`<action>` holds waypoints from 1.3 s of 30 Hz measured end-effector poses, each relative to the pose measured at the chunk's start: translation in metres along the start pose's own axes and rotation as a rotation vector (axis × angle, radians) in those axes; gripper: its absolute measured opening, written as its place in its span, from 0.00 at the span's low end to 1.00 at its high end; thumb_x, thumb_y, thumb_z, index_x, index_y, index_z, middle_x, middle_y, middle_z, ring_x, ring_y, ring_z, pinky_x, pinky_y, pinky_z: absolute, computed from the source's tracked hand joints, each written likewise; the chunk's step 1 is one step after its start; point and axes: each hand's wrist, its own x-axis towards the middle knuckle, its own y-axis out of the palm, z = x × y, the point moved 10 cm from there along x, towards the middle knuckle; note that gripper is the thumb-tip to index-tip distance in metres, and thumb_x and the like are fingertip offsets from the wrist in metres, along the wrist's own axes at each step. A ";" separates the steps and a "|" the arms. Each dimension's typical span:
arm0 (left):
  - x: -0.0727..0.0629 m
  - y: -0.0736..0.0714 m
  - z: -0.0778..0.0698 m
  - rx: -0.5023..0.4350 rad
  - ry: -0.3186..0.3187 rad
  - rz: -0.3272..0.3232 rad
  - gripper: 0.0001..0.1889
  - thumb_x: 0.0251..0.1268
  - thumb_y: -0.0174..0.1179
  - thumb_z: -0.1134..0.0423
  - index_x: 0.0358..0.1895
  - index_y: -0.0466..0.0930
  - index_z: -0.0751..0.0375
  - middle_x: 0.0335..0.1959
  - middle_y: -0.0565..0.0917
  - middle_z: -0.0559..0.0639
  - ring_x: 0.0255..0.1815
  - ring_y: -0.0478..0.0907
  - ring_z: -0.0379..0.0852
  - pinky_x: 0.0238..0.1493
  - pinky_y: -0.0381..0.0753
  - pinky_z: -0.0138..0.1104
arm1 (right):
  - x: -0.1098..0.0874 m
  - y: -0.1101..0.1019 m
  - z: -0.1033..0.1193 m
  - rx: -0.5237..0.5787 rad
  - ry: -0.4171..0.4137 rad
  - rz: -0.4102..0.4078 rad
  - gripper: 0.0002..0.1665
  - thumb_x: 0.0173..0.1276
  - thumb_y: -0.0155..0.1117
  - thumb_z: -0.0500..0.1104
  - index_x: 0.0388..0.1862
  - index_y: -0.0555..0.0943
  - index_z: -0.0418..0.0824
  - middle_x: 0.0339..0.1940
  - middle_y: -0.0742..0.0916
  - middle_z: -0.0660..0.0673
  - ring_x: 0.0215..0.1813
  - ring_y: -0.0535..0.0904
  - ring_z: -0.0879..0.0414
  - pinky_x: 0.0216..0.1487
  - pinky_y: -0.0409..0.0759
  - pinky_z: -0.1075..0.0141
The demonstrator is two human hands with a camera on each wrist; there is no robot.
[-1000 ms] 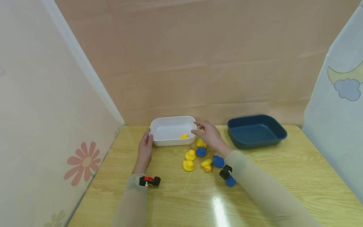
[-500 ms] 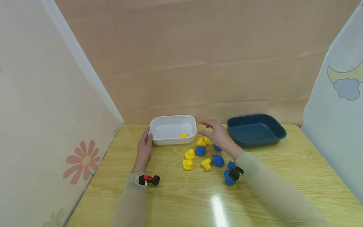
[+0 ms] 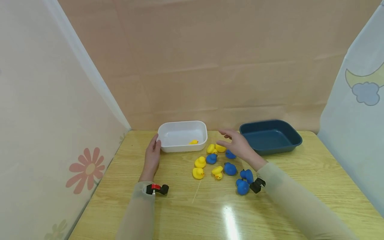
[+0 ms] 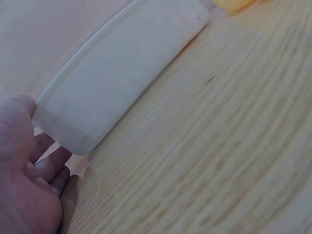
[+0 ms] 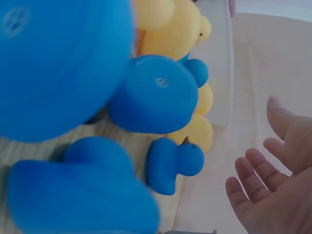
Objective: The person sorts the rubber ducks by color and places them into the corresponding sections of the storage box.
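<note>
At the back left stands a white plastic tub point(image 3: 183, 148) with one yellow rubber duck point(image 3: 194, 142) inside. My left hand point(image 3: 152, 157) holds its left near corner, the thumb at the rim and the fingers against the outer end wall in the left wrist view. My right hand point(image 3: 239, 146) hovers right of the tub with fingers spread and holds nothing. Below it lie several yellow rubber ducks point(image 3: 198, 173) and several blue rubber ducks point(image 3: 230, 169), some upright, some tipped over. In the right wrist view a blue duck point(image 5: 176, 165) is near the fingers point(image 5: 251, 180).
A dark blue tub point(image 3: 277, 150) stands at the back right, close behind my right forearm. The wooden table point(image 3: 186, 213) meets a paper-covered back wall point(image 3: 192, 83). Fabric panels point(image 3: 60, 116) close in both sides.
My right hand has moved right, away from the white tub's rim, uncovering more yellow and blue ducks. My left hand stays at the tub.
</note>
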 end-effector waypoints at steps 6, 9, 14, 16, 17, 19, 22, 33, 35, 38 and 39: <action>0.001 -0.001 0.000 -0.005 -0.001 0.001 0.35 0.91 0.46 0.38 0.90 0.59 0.47 0.89 0.61 0.49 0.88 0.58 0.51 0.86 0.62 0.49 | -0.003 0.008 -0.014 -0.013 0.036 0.045 0.39 0.81 0.73 0.51 0.83 0.74 0.39 0.80 0.78 0.35 0.76 0.75 0.33 0.73 0.76 0.34; 0.001 -0.001 0.001 -0.002 -0.002 -0.001 0.35 0.91 0.45 0.38 0.90 0.59 0.46 0.89 0.61 0.49 0.88 0.58 0.51 0.86 0.61 0.49 | -0.003 0.014 -0.020 -0.017 0.036 0.067 0.39 0.82 0.72 0.52 0.84 0.73 0.38 0.80 0.78 0.34 0.77 0.74 0.32 0.74 0.76 0.34; 0.000 -0.001 0.002 -0.004 0.000 -0.005 0.34 0.92 0.46 0.40 0.90 0.59 0.47 0.89 0.62 0.49 0.88 0.58 0.51 0.86 0.61 0.49 | -0.003 0.020 -0.028 -0.020 0.020 0.077 0.39 0.82 0.72 0.52 0.84 0.73 0.38 0.80 0.78 0.33 0.77 0.74 0.31 0.74 0.75 0.34; 0.000 -0.001 0.001 -0.004 0.002 -0.007 0.33 0.92 0.46 0.41 0.90 0.60 0.47 0.89 0.62 0.49 0.88 0.59 0.52 0.86 0.61 0.50 | -0.003 0.021 -0.029 -0.020 0.013 0.076 0.39 0.82 0.71 0.51 0.84 0.73 0.37 0.80 0.78 0.33 0.77 0.74 0.31 0.75 0.75 0.33; 0.000 -0.001 0.001 -0.005 0.003 -0.008 0.33 0.92 0.46 0.41 0.90 0.60 0.47 0.89 0.62 0.49 0.88 0.59 0.52 0.86 0.61 0.50 | -0.003 0.021 -0.030 -0.022 0.011 0.077 0.39 0.83 0.71 0.51 0.84 0.72 0.37 0.80 0.78 0.33 0.77 0.74 0.31 0.75 0.75 0.33; 0.000 -0.001 0.001 -0.006 0.003 -0.009 0.33 0.92 0.46 0.41 0.90 0.60 0.47 0.89 0.62 0.49 0.88 0.59 0.51 0.86 0.61 0.50 | -0.004 0.021 -0.032 -0.025 0.006 0.081 0.39 0.83 0.71 0.50 0.84 0.72 0.36 0.80 0.77 0.32 0.78 0.74 0.31 0.75 0.74 0.33; 0.000 0.000 0.000 -0.009 0.001 -0.008 0.33 0.93 0.46 0.41 0.90 0.60 0.47 0.89 0.62 0.49 0.88 0.59 0.51 0.86 0.61 0.50 | -0.003 0.022 -0.035 -0.029 0.012 0.091 0.38 0.83 0.70 0.49 0.84 0.72 0.36 0.80 0.77 0.32 0.78 0.74 0.31 0.75 0.75 0.33; -0.001 0.000 -0.001 -0.016 0.006 -0.008 0.33 0.93 0.46 0.42 0.90 0.59 0.49 0.89 0.62 0.49 0.88 0.58 0.52 0.86 0.60 0.50 | 0.001 0.030 -0.049 -0.040 0.047 0.162 0.39 0.83 0.70 0.50 0.85 0.71 0.36 0.79 0.77 0.29 0.78 0.73 0.29 0.75 0.75 0.34; -0.001 0.000 -0.001 -0.016 0.004 -0.008 0.33 0.93 0.46 0.42 0.90 0.59 0.48 0.89 0.62 0.49 0.88 0.58 0.52 0.86 0.60 0.50 | 0.003 0.031 -0.052 -0.043 0.045 0.172 0.40 0.83 0.71 0.50 0.85 0.71 0.36 0.79 0.77 0.29 0.78 0.73 0.29 0.76 0.74 0.35; 0.000 0.000 0.000 -0.013 0.002 -0.008 0.33 0.93 0.46 0.41 0.90 0.59 0.48 0.89 0.62 0.49 0.88 0.58 0.51 0.86 0.60 0.50 | 0.005 0.032 -0.055 -0.042 0.034 0.179 0.40 0.82 0.72 0.49 0.85 0.71 0.34 0.78 0.78 0.29 0.78 0.73 0.30 0.77 0.73 0.35; 0.000 0.000 0.000 -0.012 0.001 -0.010 0.33 0.93 0.46 0.41 0.90 0.59 0.47 0.89 0.62 0.49 0.88 0.58 0.51 0.86 0.61 0.49 | 0.005 0.032 -0.055 -0.039 0.029 0.180 0.40 0.82 0.72 0.48 0.84 0.71 0.34 0.78 0.78 0.29 0.78 0.73 0.30 0.77 0.73 0.36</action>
